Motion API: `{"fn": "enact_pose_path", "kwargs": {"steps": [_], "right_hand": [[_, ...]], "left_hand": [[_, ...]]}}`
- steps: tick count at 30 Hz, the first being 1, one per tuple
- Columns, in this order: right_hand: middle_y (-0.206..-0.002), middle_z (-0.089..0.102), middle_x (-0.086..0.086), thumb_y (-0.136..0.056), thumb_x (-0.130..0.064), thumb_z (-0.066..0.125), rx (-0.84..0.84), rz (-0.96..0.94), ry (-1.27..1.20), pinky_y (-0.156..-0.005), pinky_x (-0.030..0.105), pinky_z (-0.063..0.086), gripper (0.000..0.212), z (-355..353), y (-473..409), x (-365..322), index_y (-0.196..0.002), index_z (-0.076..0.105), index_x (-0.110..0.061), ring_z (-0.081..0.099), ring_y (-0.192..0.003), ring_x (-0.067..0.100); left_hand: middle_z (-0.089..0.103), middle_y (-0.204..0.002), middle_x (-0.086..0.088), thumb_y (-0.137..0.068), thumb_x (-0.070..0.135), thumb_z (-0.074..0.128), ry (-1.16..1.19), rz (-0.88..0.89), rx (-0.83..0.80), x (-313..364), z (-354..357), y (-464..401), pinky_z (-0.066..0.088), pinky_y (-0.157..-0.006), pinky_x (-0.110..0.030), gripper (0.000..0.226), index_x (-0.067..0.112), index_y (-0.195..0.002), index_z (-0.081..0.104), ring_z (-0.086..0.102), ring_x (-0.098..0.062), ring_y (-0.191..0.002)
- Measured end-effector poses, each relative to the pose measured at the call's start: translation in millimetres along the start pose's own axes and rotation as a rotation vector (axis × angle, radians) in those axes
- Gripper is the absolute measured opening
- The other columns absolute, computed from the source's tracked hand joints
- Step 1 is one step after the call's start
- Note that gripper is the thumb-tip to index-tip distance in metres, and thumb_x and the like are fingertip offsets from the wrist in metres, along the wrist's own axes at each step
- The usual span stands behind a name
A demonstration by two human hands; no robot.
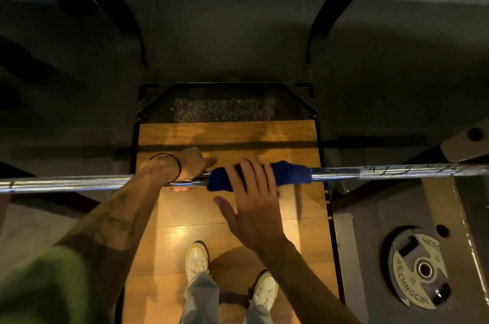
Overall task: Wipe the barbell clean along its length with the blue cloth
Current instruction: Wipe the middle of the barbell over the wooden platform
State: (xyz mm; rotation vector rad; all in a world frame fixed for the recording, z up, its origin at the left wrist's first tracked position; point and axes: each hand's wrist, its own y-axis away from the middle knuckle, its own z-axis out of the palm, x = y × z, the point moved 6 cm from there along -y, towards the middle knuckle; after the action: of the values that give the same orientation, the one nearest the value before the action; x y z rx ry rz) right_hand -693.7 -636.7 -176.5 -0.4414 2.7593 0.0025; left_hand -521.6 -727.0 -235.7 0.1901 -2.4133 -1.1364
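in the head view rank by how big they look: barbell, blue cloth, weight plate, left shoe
1. barbell, spanning the whole frame
2. weight plate, lower right
3. blue cloth, wrapped on the bar and partly hidden under the right hand
4. left shoe

Plate and cloth sit at different depths, so their order is unsure.

Blue cloth (258, 175) on barbell (370, 173) — hands either side

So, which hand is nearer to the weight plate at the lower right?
The right. The right hand lies on the blue cloth at mid-bar, on the weight plate's side; the left hand holds the barbell farther left.
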Motion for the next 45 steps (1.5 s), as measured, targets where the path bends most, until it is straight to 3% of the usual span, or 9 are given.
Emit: {"fn": "enact_pose_path", "kwargs": {"steps": [5, 12, 16, 19, 23, 30, 37, 42, 45], "right_hand": [[-0.146, 0.053, 0.012, -0.105, -0.051, 0.035, -0.002, 0.079, 0.067, -0.12, 0.056, 0.028, 0.056, -19.9, 11.1, 89.7, -0.149, 0.047, -0.019, 0.044, -0.141, 0.031], [-0.16, 0.038, 0.011, -0.107, -0.055, 0.024, 0.157, 0.354, -0.116, -0.126, 0.052, 0.0, 0.06, -11.5, 16.7, 37.3, -0.145, 0.052, -0.018, 0.016, -0.156, 0.031], [-0.167, 0.026, 0.009, -0.107, -0.048, 0.04, 0.026, -0.106, 0.064, -0.125, 0.051, 0.018, 0.055, -13.3, 35.1, 55.5, -0.156, 0.04, -0.022, 0.019, -0.156, 0.027], [-0.163, 0.036, 0.011, -0.108, -0.048, 0.033, 0.163, 0.17, 0.119, -0.122, 0.057, 0.025, 0.057, -32.5, 45.0, 111.3, -0.154, 0.044, -0.016, 0.025, -0.154, 0.029], [-0.165, 0.031, 0.01, -0.107, -0.05, 0.031, 0.313, 0.556, -0.129, -0.122, 0.061, 0.02, 0.061, -27.0, 43.2, 96.3, -0.151, 0.044, -0.011, 0.013, -0.157, 0.028], [-0.167, 0.026, 0.008, -0.109, -0.05, 0.024, 0.019, 0.005, 0.049, -0.127, 0.045, 0.012, 0.062, -2.7, 24.3, 29.8, -0.159, 0.028, -0.013, 0.017, -0.156, 0.025], [-0.169, 0.019, 0.007, -0.107, -0.05, 0.03, 0.214, 0.497, -0.151, -0.127, 0.051, 0.006, 0.065, -16.5, 30.1, 68.1, -0.157, 0.032, -0.009, 0.004, -0.158, 0.025], [-0.168, 0.022, 0.009, -0.109, -0.05, 0.027, -0.004, -0.108, 0.049, -0.125, 0.046, 0.014, 0.062, -6.3, 26.1, 37.6, -0.16, 0.028, -0.013, 0.017, -0.157, 0.025], [-0.164, 0.032, 0.008, -0.106, -0.042, 0.039, 0.139, 0.157, 0.005, -0.124, 0.052, 0.022, 0.058, -27.0, 31.8, 108.2, -0.156, 0.038, -0.012, 0.023, -0.155, 0.023]], "left_hand": [[0.053, -0.063, 0.004, -0.103, 0.05, 0.031, -0.37, 0.115, 0.512, 30.9, -26.6, 39.4, 0.034, -0.049, -0.026, 0.044, 0.024, -0.077, 0.056, 0.05, -0.012, -0.053], [0.058, -0.072, 0.005, -0.104, 0.041, 0.036, -0.059, 0.166, 0.859, 51.1, -8.5, 67.5, 0.046, -0.057, -0.029, 0.033, 0.02, -0.101, 0.062, 0.061, -0.02, -0.066], [0.062, -0.133, -0.005, -0.099, 0.046, 0.031, -0.222, 0.43, 0.781, 57.3, 6.7, 75.9, 0.04, -0.103, -0.041, 0.051, 0.015, -0.127, 0.061, 0.056, -0.024, -0.125], [0.047, -0.149, -0.004, -0.098, 0.054, 0.022, -0.28, 0.382, 0.695, 56.4, 10.2, 70.1, 0.026, -0.113, -0.039, 0.063, 0.017, -0.14, 0.051, 0.037, -0.02, -0.142], [0.034, -0.157, -0.004, -0.099, 0.059, 0.014, -0.31, 0.333, 0.695, 54.8, 6.7, 63.9, 0.015, -0.117, -0.037, 0.069, 0.017, -0.148, 0.038, 0.024, -0.018, -0.147], [0.034, -0.157, -0.005, -0.099, 0.056, 0.018, -0.298, 0.315, 0.756, 60.9, -6.4, 56.3, 0.021, -0.119, -0.038, 0.067, 0.014, -0.146, 0.041, 0.024, -0.018, -0.148], [0.032, -0.158, -0.004, -0.097, 0.058, 0.017, -0.262, 0.325, 0.741, 62.7, -7.0, 58.7, 0.018, -0.12, -0.038, 0.07, 0.015, -0.148, 0.039, 0.023, -0.018, -0.148], [0.041, -0.153, -0.006, -0.099, 0.054, 0.028, -0.231, 0.336, 0.771, 60.0, -8.2, 57.9, 0.027, -0.116, -0.038, 0.063, 0.012, -0.143, 0.046, 0.031, -0.019, -0.144], [0.045, -0.15, -0.008, -0.1, 0.051, 0.033, -0.2, 0.383, 0.788, 59.3, -9.7, 58.3, 0.031, -0.115, -0.041, 0.06, 0.01, -0.14, 0.049, 0.034, -0.02, -0.143]]}}
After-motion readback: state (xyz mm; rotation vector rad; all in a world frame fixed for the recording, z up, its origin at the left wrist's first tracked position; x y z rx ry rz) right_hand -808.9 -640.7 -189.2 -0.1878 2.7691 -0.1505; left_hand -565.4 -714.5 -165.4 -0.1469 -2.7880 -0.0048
